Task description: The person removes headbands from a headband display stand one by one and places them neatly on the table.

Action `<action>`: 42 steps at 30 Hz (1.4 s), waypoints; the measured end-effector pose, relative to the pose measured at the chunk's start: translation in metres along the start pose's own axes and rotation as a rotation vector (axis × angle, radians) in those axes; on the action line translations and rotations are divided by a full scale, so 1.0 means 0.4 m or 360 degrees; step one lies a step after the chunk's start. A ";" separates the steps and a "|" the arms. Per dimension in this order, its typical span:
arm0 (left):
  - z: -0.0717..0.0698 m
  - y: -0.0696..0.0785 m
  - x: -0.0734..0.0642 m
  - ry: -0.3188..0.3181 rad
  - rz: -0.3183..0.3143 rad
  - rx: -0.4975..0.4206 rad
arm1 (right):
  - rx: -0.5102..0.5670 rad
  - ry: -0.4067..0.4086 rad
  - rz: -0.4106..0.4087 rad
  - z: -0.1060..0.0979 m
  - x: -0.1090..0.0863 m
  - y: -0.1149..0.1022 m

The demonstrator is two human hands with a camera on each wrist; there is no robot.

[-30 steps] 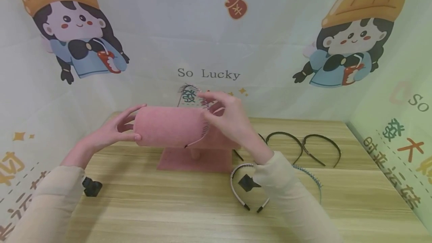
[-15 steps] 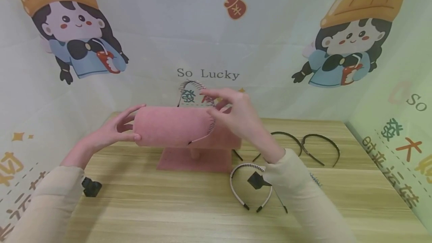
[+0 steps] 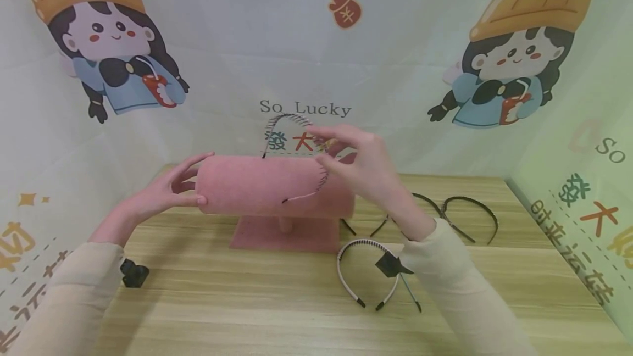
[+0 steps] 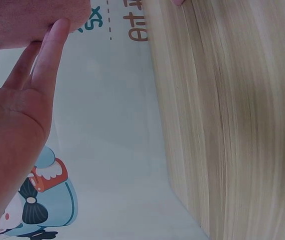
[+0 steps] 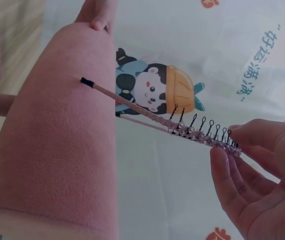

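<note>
A pink velvety display stand, its padded roll (image 3: pixel 242 183) lying sideways on a post above a flat base (image 3: pixel 252 238), stands on the wooden table. My left hand (image 3: pixel 155 188) holds the roll's left end between thumb and fingers; the left wrist view shows fingers on the pink cloth (image 4: pixel 32 22). Between thumb and fingers my right hand (image 5: pixel 267 175) pinches a slim pinkish headband (image 5: pixel 132 106) set with beads and small black wire loops. In the head view the headband arches above the roll, one black tip in front, the other at the back edge. My right hand (image 3: pixel 371 166) covers part of it.
A white headband (image 3: pixel 340 271) lies in front of the stand. Beside it a thin blue-grey strip (image 3: pixel 410 293) is partly hidden under my right arm. Dark headbands (image 3: pixel 496 216) lie farther right. A printed cloth (image 3: pixel 420 70) hangs behind the table.
My right hand has shifted right and slightly up with the headband, and its front tip has risen along the roll. My left hand stays on the roll's end.
</note>
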State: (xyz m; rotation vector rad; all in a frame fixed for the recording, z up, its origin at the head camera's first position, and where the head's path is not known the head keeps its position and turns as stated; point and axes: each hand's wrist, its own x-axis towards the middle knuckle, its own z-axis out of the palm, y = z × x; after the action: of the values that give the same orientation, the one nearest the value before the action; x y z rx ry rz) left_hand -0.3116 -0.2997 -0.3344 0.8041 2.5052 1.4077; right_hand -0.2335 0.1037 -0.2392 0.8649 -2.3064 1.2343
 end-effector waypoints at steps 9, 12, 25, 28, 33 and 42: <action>0.001 0.001 0.001 0.0004 0.0008 0.0008 | -0.0004 0.0026 -0.0101 -0.036 -0.016 0.001; 0.001 0.001 0.001 0.0005 0.0010 0.0009 | -0.0030 0.0040 -0.0144 -0.049 -0.022 0.005; 0.002 0.003 -0.003 -0.0004 -0.0019 0.0004 | -0.0220 0.0061 -0.0062 -0.115 -0.074 0.028; 0.003 0.005 -0.004 0.0004 -0.0020 0.0008 | -0.0244 0.0067 -0.0045 -0.132 -0.089 0.040; 0.005 0.009 -0.006 0.0020 -0.0031 0.0028 | -0.0285 0.0081 -0.0042 -0.151 -0.116 0.062; 0.009 0.007 -0.003 0.0034 -0.0007 0.0040 | -0.0407 -0.0011 -0.0123 -0.167 -0.158 0.097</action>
State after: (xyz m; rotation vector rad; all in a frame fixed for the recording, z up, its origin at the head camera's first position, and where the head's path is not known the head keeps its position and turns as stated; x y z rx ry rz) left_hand -0.3081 -0.2964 -0.3342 0.7918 2.5437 1.3937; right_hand -0.2102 0.1976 -0.2637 0.8577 -2.3465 0.8809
